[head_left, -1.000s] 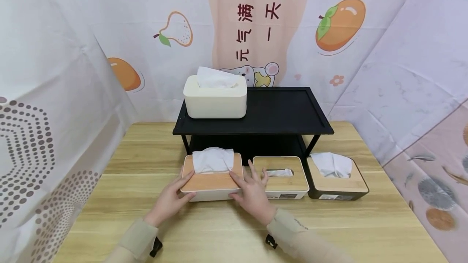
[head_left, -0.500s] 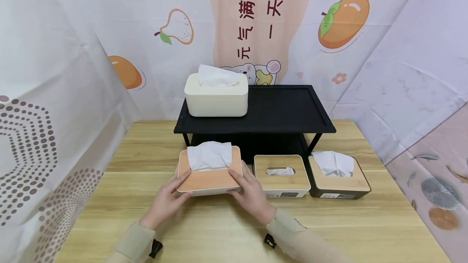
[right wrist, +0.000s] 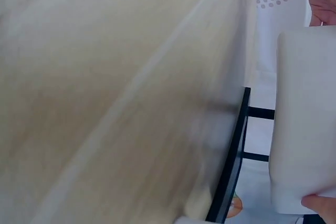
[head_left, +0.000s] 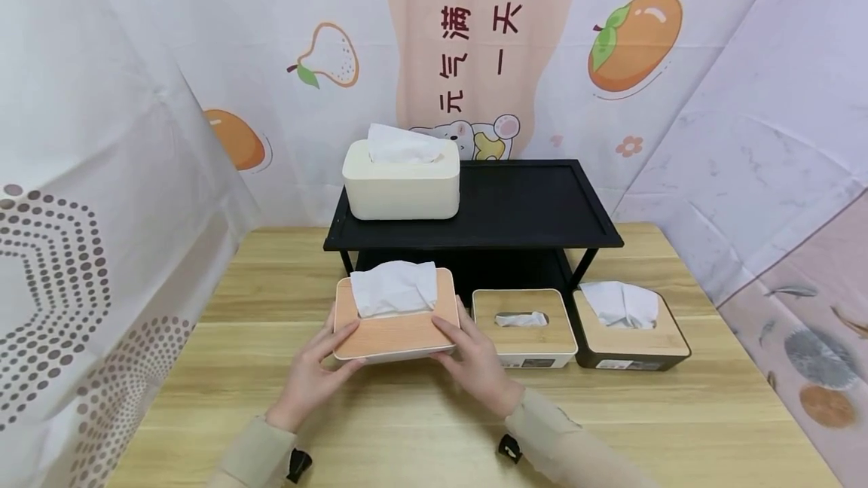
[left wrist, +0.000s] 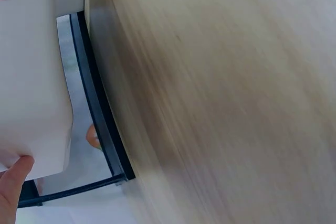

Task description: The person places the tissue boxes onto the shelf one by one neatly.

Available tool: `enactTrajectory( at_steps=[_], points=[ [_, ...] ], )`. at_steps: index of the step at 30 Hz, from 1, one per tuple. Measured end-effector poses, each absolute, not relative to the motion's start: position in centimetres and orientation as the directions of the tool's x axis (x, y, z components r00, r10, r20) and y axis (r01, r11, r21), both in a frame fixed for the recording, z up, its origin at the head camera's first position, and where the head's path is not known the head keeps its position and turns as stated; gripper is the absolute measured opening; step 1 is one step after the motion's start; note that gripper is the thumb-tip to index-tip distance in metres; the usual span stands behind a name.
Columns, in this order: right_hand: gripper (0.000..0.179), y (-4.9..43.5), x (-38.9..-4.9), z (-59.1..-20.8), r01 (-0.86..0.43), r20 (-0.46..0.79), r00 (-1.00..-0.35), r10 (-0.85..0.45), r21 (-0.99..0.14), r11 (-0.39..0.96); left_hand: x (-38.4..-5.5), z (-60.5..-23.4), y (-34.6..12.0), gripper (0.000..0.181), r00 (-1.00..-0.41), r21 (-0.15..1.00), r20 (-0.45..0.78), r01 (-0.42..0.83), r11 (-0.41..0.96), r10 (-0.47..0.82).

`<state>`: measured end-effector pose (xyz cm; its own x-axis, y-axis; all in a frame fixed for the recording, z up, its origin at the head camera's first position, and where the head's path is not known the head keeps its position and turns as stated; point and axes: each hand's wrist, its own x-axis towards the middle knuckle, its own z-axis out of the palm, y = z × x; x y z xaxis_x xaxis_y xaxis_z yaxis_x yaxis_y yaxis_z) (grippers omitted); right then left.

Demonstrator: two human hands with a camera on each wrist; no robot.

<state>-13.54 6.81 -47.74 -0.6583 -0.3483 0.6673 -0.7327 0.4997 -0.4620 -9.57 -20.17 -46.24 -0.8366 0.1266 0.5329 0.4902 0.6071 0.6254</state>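
Note:
Both hands hold a tissue box [head_left: 389, 336] with an orange wood-look lid and white sides, a white tissue [head_left: 395, 291] standing from its slot. The left hand [head_left: 313, 376] grips the left end and the right hand [head_left: 480, 364] the right end, fingers over the lid edge and thumbs at the front. It is raised off the table and slightly tilted. The left wrist view shows the box's pale wall [left wrist: 31, 77] with a thumb [left wrist: 14, 182] pressed on it; in the right wrist view a thumb [right wrist: 320, 205] touches the lower corner of the box [right wrist: 302, 119].
Behind the held box stands a black two-level rack [head_left: 522, 205], with a cream tissue box [head_left: 401, 190] on its top left. Right of the hands sit a white tissue box with a bamboo lid [head_left: 525, 337] and a dark one [head_left: 631, 333] on the wooden table [head_left: 434, 435].
The hands have lifted the orange-lidded tissue box from the table and tilted it slightly. In the last half second it has shifted a little to the right. The other boxes stay put.

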Motion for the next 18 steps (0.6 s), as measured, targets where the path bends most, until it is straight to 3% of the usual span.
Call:
enactTrajectory(
  at_steps=[7,18],
  points=[
    [0.063,8.2,-13.2,-46.6,-0.728,0.655,-0.666,-0.356,-0.469,0.499,-9.4,-45.6,-19.2,0.061,-0.803,0.594,0.579,0.534,0.602,0.141],
    [0.064,10.8,-13.4,-45.5,-0.766,0.720,-0.610,-0.330,-0.429,0.480,-9.7,-44.2,-16.7,0.059,-0.746,0.547,0.645,0.600,0.584,0.164]
  ],
)
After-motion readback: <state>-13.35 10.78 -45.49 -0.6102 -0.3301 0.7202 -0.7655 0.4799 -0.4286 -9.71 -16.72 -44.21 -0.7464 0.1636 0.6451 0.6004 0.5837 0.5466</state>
